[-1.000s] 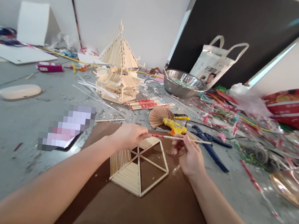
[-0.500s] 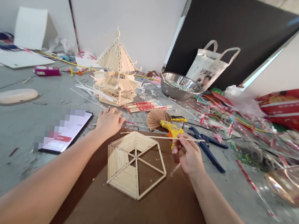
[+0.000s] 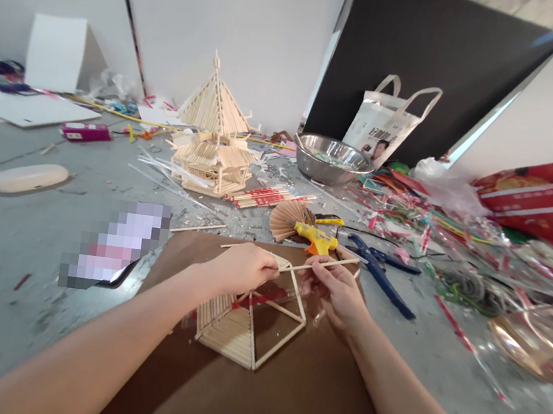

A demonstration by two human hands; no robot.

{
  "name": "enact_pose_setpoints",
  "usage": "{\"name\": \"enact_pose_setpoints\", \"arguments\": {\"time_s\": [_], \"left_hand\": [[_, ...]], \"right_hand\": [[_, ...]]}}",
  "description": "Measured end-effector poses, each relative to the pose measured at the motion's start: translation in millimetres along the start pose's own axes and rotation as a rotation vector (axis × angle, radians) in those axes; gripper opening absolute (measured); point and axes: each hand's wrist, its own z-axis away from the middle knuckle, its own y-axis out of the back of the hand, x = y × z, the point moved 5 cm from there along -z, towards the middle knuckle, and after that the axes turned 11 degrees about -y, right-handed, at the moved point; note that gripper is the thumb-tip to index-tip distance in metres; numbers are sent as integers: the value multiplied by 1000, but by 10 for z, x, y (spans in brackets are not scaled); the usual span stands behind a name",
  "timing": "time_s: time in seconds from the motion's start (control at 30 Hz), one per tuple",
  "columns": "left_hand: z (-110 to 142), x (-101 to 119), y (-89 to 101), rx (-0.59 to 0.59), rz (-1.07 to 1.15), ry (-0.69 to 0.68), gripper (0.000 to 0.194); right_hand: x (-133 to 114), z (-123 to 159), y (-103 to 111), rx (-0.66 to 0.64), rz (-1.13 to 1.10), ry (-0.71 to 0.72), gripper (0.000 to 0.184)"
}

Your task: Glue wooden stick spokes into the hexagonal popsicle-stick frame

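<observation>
A thin wooden stick [image 3: 330, 264] slants between my two hands. My right hand [image 3: 341, 292] pinches it near its middle, fingertips closed. The closed fingers of my left hand [image 3: 241, 270] grip its left end. Below lies a flat hexagonal frame of wooden sticks [image 3: 227, 342], its left sections filled with parallel sticks, the right ones showing only spokes and rim. My left hand and forearm cover its upper left part. A blurred red strip [image 3: 270, 298] shows over the frame below my left hand. The frame rests on a brown board [image 3: 313, 399].
A yellow glue gun [image 3: 320, 239] and blue-handled pliers [image 3: 387, 288] lie beyond my right hand. Behind stands a stick pagoda model [image 3: 214, 139], with red-banded sticks [image 3: 267, 197] beside it. A phone [image 3: 120, 248] lies left, a metal bowl [image 3: 332, 163] farther back, scraps on the right.
My left hand has come right, from beyond the frame's upper left to the stick's left end. The stick has tilted and my right hand has shifted slightly. A loose stick on the floor is uncovered.
</observation>
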Motion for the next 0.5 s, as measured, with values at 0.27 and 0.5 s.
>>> {"name": "enact_pose_setpoints", "arguments": {"time_s": [0.27,0.5], "left_hand": [[57,-222,181,30,13,119,32],[70,-435,254,219,20,242,30]], "right_hand": [[-222,53,375,587,207,380,31],[-468,0,719,900,1303,379,20]]}}
